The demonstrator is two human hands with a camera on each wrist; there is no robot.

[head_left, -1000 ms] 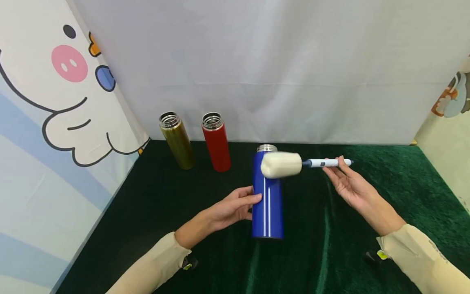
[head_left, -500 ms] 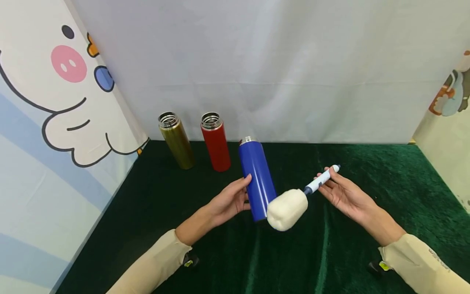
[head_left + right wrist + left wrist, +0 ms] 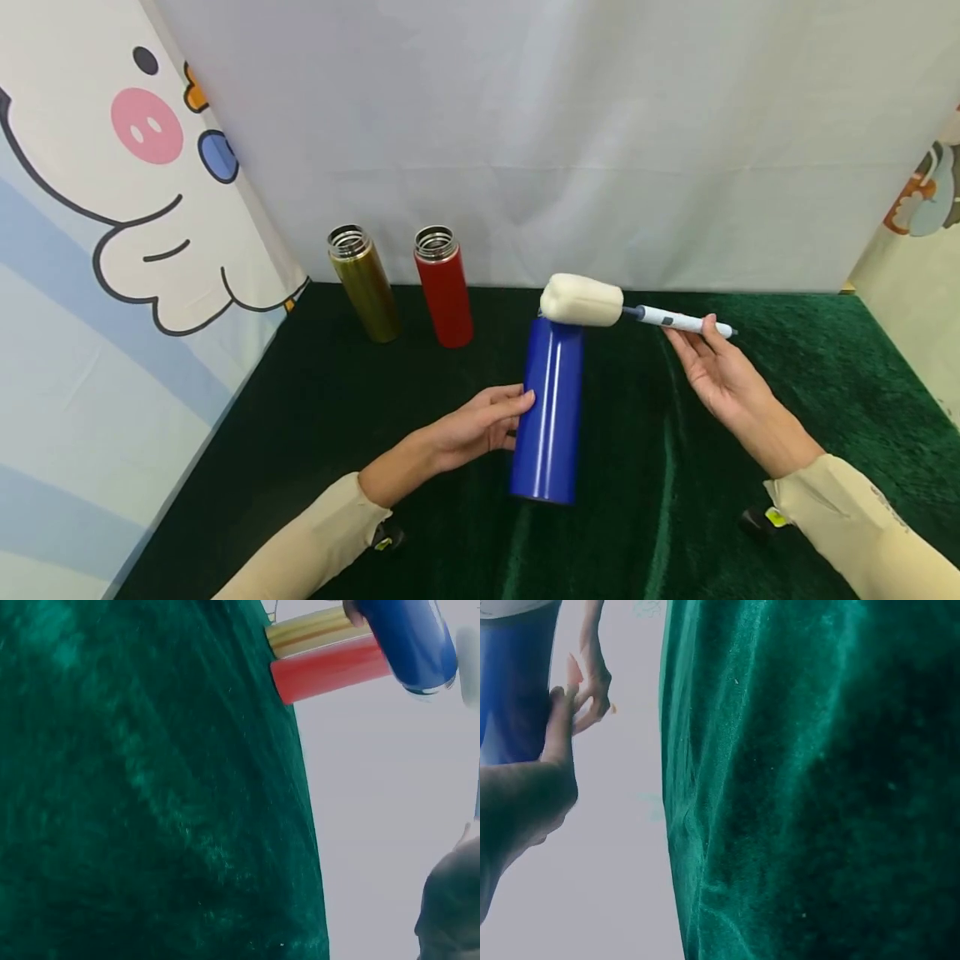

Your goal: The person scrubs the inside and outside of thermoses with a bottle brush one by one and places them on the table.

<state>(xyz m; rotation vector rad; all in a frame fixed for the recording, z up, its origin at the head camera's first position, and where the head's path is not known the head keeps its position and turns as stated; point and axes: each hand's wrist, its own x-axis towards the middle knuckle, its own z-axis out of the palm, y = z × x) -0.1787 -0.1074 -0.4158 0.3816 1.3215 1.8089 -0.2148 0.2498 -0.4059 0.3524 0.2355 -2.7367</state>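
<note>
In the head view my left hand (image 3: 480,425) grips a blue bottle (image 3: 549,417) around its side, lifted above the green cloth. My right hand (image 3: 720,375) pinches the white handle of a bottle brush (image 3: 585,300), whose cream sponge head lies sideways over the bottle's top and hides its mouth. Whether sponge and bottle touch, I cannot tell. The left wrist view has the blue bottle (image 3: 517,682) at its upper left, with the left hand (image 3: 532,787) holding it. Only part of the right hand (image 3: 454,900) shows at the edge of the right wrist view.
A gold bottle (image 3: 367,292) and a red bottle (image 3: 445,296) stand lidless near the back edge of the green cloth (image 3: 300,467). A white curtain (image 3: 600,142) hangs behind the table. On the left is a printed cartoon panel (image 3: 67,333).
The blue bottle tilted left half a second ago and now stands more upright, lower in view. The brush swung from its lower end up to its top, its handle now nearly level.
</note>
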